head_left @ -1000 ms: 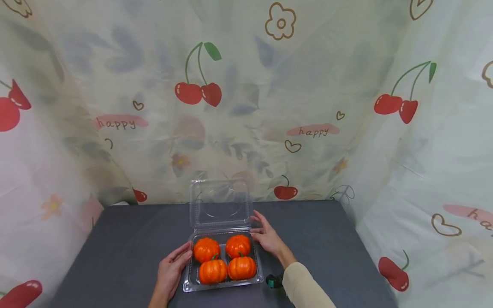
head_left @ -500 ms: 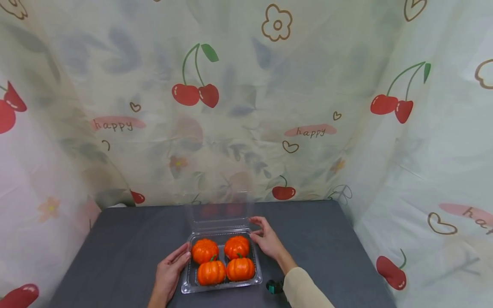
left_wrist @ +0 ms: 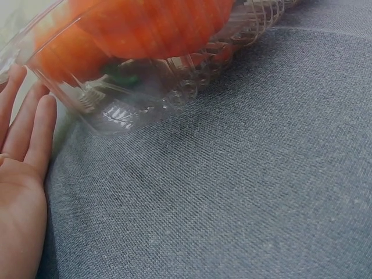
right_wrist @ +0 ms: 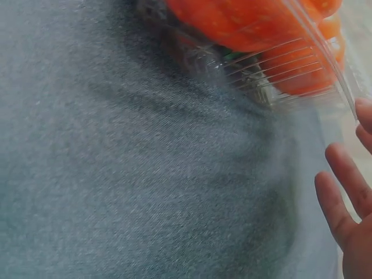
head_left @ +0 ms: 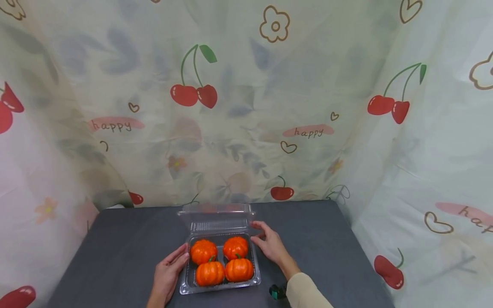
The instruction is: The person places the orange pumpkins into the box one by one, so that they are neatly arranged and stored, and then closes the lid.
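A clear plastic clamshell box (head_left: 219, 289) sits on the table with its lid (head_left: 220, 224) raised at the back, its top edge looking wider than its hinge side. Several orange toy pumpkins (head_left: 209, 273) with green stems fill the base in two rows. My left hand (head_left: 166, 273) lies along the box's left side, its fingers straight and the tips against the wall. At the back right corner is my right hand (head_left: 274, 248), with index finger and thumb by the hinge and the lid's edge. In the right wrist view, its other fingers (right_wrist: 340, 200) stretch out apart from the box.
The dark grey table (head_left: 131, 244) is ringed by a pale curtain (head_left: 239, 85) printed with cherries and "happy". A small black and green item (head_left: 277, 292) is beside the right sleeve (head_left: 308, 291). Something white (head_left: 115, 206) shows at the table's back left edge.
The lid has swung from nearly upright and now looks lower and foreshortened. My right hand has come slightly down with it, while the left hand keeps its place at the box's side.
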A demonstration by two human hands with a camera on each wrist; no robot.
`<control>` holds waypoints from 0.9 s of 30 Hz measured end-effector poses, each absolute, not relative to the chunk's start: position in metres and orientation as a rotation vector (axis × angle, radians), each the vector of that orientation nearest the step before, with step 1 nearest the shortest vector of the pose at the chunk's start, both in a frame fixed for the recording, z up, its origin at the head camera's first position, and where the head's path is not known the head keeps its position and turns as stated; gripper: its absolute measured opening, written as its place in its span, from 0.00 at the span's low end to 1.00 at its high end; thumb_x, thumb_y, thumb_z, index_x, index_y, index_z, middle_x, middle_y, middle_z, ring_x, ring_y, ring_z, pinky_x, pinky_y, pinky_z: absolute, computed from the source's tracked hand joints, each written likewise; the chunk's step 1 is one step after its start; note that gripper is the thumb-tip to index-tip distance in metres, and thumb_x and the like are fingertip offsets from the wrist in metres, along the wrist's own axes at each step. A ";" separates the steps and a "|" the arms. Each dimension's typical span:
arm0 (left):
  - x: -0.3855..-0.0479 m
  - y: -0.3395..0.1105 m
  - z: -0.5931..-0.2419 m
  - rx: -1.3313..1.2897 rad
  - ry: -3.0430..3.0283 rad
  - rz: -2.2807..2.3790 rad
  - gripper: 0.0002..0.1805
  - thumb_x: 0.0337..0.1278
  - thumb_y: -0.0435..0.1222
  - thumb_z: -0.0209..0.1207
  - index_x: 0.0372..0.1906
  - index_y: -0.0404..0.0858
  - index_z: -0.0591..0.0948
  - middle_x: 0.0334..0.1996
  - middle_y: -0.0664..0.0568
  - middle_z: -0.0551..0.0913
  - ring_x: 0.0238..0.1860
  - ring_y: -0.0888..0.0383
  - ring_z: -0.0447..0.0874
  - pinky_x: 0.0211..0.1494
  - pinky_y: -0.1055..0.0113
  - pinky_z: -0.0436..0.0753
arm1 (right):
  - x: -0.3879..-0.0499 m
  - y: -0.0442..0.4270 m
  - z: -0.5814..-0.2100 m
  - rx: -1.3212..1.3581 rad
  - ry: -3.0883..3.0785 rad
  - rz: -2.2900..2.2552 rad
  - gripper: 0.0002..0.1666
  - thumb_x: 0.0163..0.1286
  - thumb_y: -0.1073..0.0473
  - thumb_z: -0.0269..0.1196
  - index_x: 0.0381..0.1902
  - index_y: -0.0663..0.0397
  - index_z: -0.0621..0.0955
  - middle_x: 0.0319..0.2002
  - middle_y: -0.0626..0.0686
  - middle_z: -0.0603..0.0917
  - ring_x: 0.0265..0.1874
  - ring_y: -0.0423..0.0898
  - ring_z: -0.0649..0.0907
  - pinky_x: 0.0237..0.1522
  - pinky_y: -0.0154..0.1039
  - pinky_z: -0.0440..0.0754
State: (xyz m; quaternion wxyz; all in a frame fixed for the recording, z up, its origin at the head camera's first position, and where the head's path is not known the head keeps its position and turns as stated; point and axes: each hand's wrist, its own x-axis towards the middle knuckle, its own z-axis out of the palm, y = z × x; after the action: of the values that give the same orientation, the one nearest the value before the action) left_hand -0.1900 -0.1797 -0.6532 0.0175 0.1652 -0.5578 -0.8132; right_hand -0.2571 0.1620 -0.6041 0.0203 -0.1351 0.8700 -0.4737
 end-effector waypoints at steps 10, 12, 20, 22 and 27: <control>-0.187 -0.181 -0.656 0.465 -1.673 -2.555 0.18 0.57 0.28 0.70 0.52 0.45 0.88 0.40 0.65 0.91 0.46 0.68 0.90 0.52 0.74 0.89 | -0.245 0.166 -0.606 -0.412 2.733 -1.401 0.28 0.74 0.47 0.64 0.70 0.36 0.75 0.62 0.53 0.84 0.44 0.44 0.86 0.51 0.42 0.88; -0.186 -0.182 -0.656 0.428 -1.664 -2.555 0.14 0.59 0.27 0.68 0.48 0.45 0.88 0.39 0.63 0.91 0.44 0.68 0.90 0.51 0.74 0.88 | -0.243 0.166 -0.608 -0.403 2.732 -1.397 0.28 0.74 0.46 0.64 0.70 0.34 0.74 0.62 0.52 0.84 0.42 0.41 0.84 0.48 0.37 0.86; -0.187 -0.183 -0.653 0.490 -1.745 -2.535 0.26 0.60 0.33 0.70 0.63 0.38 0.81 0.42 0.69 0.90 0.48 0.71 0.88 0.54 0.76 0.87 | -0.238 0.166 -0.613 -0.313 2.666 -1.463 0.24 0.79 0.43 0.55 0.70 0.26 0.74 0.67 0.45 0.81 0.52 0.47 0.85 0.56 0.46 0.87; -0.188 -0.183 -0.651 0.538 -1.791 -2.528 0.33 0.60 0.39 0.70 0.68 0.33 0.76 0.44 0.70 0.89 0.49 0.74 0.87 0.55 0.78 0.86 | -0.237 0.165 -0.615 -0.287 2.641 -1.506 0.23 0.80 0.43 0.53 0.70 0.28 0.75 0.67 0.46 0.81 0.56 0.47 0.84 0.60 0.49 0.85; -0.189 -0.186 -0.648 0.602 -1.854 -2.537 0.38 0.70 0.53 0.60 0.72 0.29 0.69 0.50 0.70 0.87 0.50 0.79 0.83 0.54 0.82 0.83 | -0.236 0.162 -0.616 -0.230 2.590 -1.581 0.24 0.81 0.41 0.51 0.69 0.34 0.77 0.61 0.51 0.85 0.48 0.45 0.84 0.48 0.36 0.87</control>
State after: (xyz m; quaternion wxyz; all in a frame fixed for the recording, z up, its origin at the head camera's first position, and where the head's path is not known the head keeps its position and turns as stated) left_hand -0.1895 -0.1858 -0.6478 -0.0291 0.1880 -0.5793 -0.7926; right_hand -0.2358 0.1619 -0.6162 0.0490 -0.0753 0.8501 -0.5189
